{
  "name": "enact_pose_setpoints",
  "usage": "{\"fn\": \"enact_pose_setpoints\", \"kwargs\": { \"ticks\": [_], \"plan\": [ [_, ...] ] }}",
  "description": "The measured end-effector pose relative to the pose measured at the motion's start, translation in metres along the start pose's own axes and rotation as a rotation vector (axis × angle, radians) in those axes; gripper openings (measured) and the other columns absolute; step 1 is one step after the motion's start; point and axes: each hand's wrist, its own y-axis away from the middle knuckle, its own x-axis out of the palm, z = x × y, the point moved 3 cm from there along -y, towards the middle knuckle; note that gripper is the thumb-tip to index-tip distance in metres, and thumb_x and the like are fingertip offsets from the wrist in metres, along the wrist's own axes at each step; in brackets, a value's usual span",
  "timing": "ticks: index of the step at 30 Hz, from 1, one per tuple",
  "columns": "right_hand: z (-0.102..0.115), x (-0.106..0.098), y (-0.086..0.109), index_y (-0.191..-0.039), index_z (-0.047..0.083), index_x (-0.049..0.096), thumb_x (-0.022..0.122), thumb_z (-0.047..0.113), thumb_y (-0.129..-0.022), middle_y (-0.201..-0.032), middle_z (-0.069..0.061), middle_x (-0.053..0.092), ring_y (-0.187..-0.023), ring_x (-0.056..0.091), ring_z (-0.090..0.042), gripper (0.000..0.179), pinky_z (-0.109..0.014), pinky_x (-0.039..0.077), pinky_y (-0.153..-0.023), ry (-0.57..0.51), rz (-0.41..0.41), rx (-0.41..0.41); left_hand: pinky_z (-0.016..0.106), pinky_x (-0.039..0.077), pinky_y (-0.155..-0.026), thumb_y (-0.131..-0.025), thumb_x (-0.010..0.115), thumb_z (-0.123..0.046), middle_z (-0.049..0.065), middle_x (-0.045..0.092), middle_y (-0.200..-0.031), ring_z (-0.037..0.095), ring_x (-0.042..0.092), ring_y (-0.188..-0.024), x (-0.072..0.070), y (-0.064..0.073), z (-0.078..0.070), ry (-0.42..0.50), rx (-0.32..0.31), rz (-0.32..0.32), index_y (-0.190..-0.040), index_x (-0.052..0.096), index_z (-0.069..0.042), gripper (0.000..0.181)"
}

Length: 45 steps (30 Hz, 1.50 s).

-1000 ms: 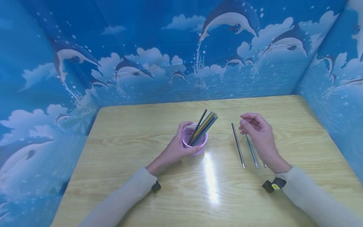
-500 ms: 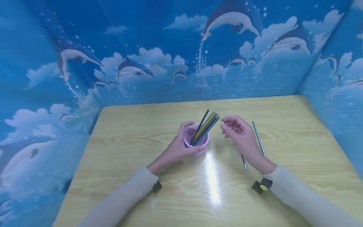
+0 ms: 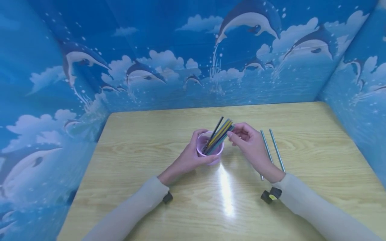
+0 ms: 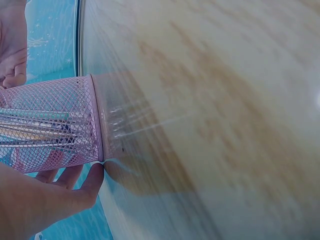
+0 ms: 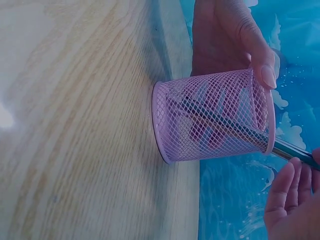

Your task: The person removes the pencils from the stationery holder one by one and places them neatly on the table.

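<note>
A pink mesh pencil holder (image 3: 221,152) stands upright on the table, a bundle of pencils (image 3: 220,134) leaning to the right inside it. My left hand (image 3: 193,152) grips the holder from the left side, fingers behind and thumb across the front near the rim. At the upper ends of the bundle, my right hand (image 3: 248,142) pinches a teal pencil (image 5: 286,149) between thumb and fingers. In the right wrist view the fingertips sit just beyond the holder's mouth, the lower pencil ends showing through the mesh (image 5: 215,115).
Two teal pencils, the nearer one (image 3: 266,144) and the farther one (image 3: 277,150), lie on the wooden table (image 3: 144,140) right of my right hand. A pencil tip (image 3: 261,177) shows below that hand, the rest covered. Dolphin-print sheets (image 3: 169,83) wall the table's back and sides.
My right hand has moved left from above the loose pencils to the upper ends of the bundle and now pinches there. My left hand stays on the holder.
</note>
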Motion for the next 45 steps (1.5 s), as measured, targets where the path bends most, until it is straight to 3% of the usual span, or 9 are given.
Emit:
{"fn": "enact_pose_setpoints", "kwargs": {
  "ticks": [10,17,23,29,34,45],
  "plan": [
    [0.004,-0.003,0.005,-0.123,-0.005,0.065,0.075,0.002,-0.101,-0.110,-0.009,0.072,-0.097,0.072,-0.017,0.025,-0.025,0.064,-0.087,-0.087,-0.100,-0.047,0.040,0.055,-0.110,-0.090,0.093,-0.019,0.004,0.056,-0.153,0.025,0.060,-0.137,0.000,0.000,0.002,0.006,0.011,0.001,-0.162,0.031,-0.033,0.096],
    [0.014,-0.006,0.008,-0.121,-0.008,0.062,0.068,-0.011,-0.101,-0.109,-0.011,0.069,-0.095,0.070,-0.021,0.021,-0.028,0.063,-0.089,-0.243,-0.182,-0.173,0.043,0.054,-0.112,-0.091,0.091,-0.015,0.006,0.055,-0.154,0.027,0.058,-0.139,0.000,0.000,0.001,0.004,0.032,0.010,-0.163,0.030,-0.031,0.095],
    [0.023,-0.009,0.009,-0.124,-0.010,0.060,0.061,-0.012,-0.105,-0.107,-0.018,0.066,-0.098,0.072,-0.027,0.019,-0.036,0.065,-0.093,-0.378,-0.206,-0.292,0.045,0.054,-0.112,-0.091,0.092,-0.018,0.007,0.054,-0.156,0.029,0.057,-0.140,0.000,0.001,0.000,-0.022,0.015,0.001,-0.165,0.029,-0.025,0.097],
    [0.030,-0.015,0.008,-0.127,-0.013,0.057,0.055,-0.013,-0.106,-0.109,-0.018,0.062,-0.100,0.069,-0.029,0.020,-0.038,0.067,-0.087,-0.457,-0.200,-0.391,0.046,0.051,-0.115,-0.091,0.093,-0.025,0.002,0.055,-0.155,0.025,0.057,-0.141,0.000,0.002,0.000,-0.032,-0.005,-0.008,-0.164,0.030,-0.032,0.096],
    [0.037,-0.022,0.007,-0.131,-0.013,0.056,0.053,-0.012,-0.107,-0.108,-0.018,0.058,-0.098,0.067,-0.030,0.023,-0.035,0.067,-0.081,-0.508,-0.193,-0.451,0.043,0.055,-0.111,-0.089,0.094,-0.026,0.000,0.056,-0.153,0.025,0.060,-0.137,0.000,0.001,0.000,-0.043,0.005,-0.018,-0.164,0.032,-0.030,0.097],
    [0.056,-0.042,0.006,-0.140,-0.014,0.057,0.052,-0.010,-0.109,-0.105,-0.020,0.056,-0.096,0.063,-0.030,0.032,-0.031,0.065,-0.074,-0.524,-0.213,-0.471,0.043,0.054,-0.112,-0.089,0.094,-0.028,0.001,0.054,-0.153,0.027,0.059,-0.137,-0.001,0.001,0.002,-0.084,0.021,-0.025,-0.167,0.029,-0.020,0.102]
  ]
}}
